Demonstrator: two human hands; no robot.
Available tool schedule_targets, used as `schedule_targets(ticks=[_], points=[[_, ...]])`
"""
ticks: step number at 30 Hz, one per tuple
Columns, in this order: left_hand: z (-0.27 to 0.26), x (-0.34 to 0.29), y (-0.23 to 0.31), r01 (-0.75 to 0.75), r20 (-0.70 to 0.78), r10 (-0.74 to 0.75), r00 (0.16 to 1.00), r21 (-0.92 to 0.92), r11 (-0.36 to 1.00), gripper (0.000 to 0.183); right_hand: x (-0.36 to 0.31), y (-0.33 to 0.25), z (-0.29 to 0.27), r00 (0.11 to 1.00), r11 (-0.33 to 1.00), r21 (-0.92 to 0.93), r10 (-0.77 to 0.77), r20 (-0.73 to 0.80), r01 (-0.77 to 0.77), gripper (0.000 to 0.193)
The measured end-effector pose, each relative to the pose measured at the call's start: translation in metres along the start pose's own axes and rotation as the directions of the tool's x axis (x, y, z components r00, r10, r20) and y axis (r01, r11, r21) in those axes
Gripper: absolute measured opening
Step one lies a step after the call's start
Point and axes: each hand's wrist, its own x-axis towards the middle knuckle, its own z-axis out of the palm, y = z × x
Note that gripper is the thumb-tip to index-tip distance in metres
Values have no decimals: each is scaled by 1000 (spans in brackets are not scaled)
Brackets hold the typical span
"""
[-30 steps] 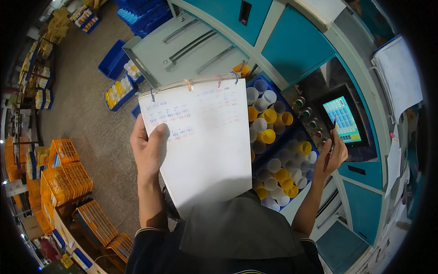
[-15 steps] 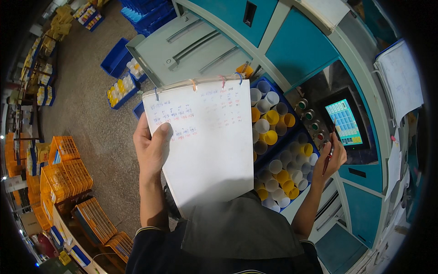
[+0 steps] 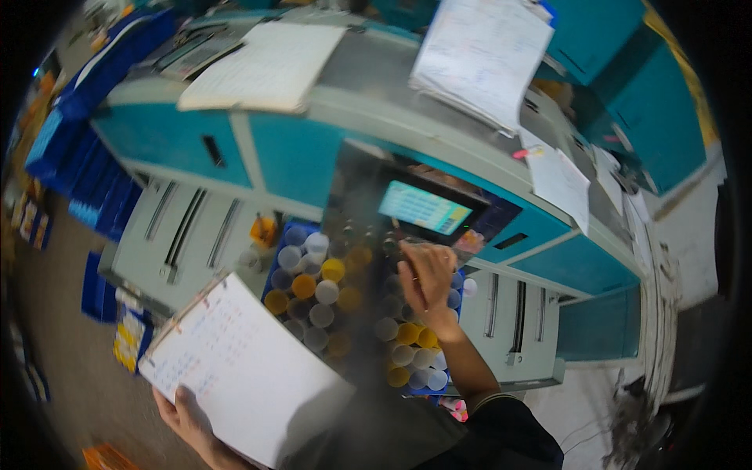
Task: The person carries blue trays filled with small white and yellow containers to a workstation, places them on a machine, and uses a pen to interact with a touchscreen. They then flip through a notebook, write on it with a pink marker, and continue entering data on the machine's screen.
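My left hand [image 3: 186, 423] grips the lower left edge of a notebook [image 3: 247, 372], its thumb on top of the page. The notebook is a thick stack of white sheets bound with small rings along the top edge, and blue and red handwriting covers part of its page. My right hand [image 3: 429, 278] is raised just below a lit touch screen [image 3: 425, 207] on the machine's dark control panel. Its fingers are curled around a slim pen [image 3: 396, 227], which is blurred and points up at the screen; whether it touches is unclear.
Blue crates of white and yellow tubes [image 3: 327, 292] stand below the panel. Grey drawer-like units [image 3: 184, 235] flank them. On the machine top lie an open notebook [image 3: 262, 66] and clipped papers [image 3: 482, 63]. Stacked blue bins [image 3: 86, 172] stand at the left.
The view has swung right and up toward the machine. The notebook now sits lower left and tilted. My right hand remains near the screen, its fingers higher and less clear.
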Motion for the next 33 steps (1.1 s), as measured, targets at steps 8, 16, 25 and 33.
schedule_targets(ticks=[8,16,25,33], points=[[-33,17,-27,8,31,-9,999,23,1000,56,-6,-4,-1,999,998,31,54,8,-54,33],[-36,18,-29,15,-13,-15,1000,69,997,55,-7,-2,-5,997,996,41,79,-24,-77,37],[-32,18,-25,10,35,-12,999,44,999,55,-14,2,-2,995,996,38,85,-43,-83,40],[-24,14,-20,26,-12,-26,1000,80,996,53,-14,3,3,997,997,36,68,-41,-66,33]])
